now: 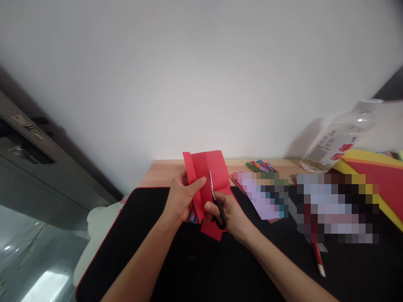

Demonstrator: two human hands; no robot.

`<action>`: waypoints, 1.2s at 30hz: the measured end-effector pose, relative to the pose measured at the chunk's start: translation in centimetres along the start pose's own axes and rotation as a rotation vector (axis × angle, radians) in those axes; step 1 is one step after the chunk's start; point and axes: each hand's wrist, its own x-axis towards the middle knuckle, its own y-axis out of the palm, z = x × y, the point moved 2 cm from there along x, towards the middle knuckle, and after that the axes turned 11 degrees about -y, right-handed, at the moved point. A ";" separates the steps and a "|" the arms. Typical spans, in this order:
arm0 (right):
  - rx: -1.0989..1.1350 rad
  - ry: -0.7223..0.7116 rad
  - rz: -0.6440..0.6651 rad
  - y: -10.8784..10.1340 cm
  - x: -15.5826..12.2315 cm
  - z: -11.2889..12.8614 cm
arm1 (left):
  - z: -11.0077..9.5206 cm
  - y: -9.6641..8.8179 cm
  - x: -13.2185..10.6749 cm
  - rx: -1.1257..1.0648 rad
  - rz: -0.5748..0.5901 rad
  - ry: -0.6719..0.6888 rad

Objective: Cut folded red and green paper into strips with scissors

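Mat (126,226): is lying bare toward its red left edge
Red paper (217,167): is showing folds
Left hand (181,195): is pinching it
Right hand (231,212): is gripping scissors (223,216)

A plain, pale wall (189,84) fills the upper part of the view, brightest around the middle and dimmer toward the top corners. Against it stands a desk (162,167) with a light wood-grain top, largely covered by a black mat (126,251) edged in red. At the left is a grey door (47,197), its metal lock plate (30,126) and dark handle recess facing the room. Below it, the glossy grey-green floor (15,235) reflects a bright white patch of light (45,287).
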 end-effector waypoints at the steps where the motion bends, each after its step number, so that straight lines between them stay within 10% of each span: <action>1: 0.001 0.002 -0.004 0.0 0.0 0.0 | 0.0 0.0 0.0 0.001 -0.004 -0.001; 23: 0.023 -0.015 -0.141 -0.5 0.1 -0.1 | -1.0 -0.9 1.0 -0.134 -0.117 0.013; 32: 0.287 0.072 -0.337 -0.4 0.0 0.7 | -1.7 -0.8 0.2 0.152 -0.041 0.298; 36: 0.489 0.121 -0.477 -1.0 0.2 1.0 | -2.8 0.1 -1.1 0.456 0.202 0.428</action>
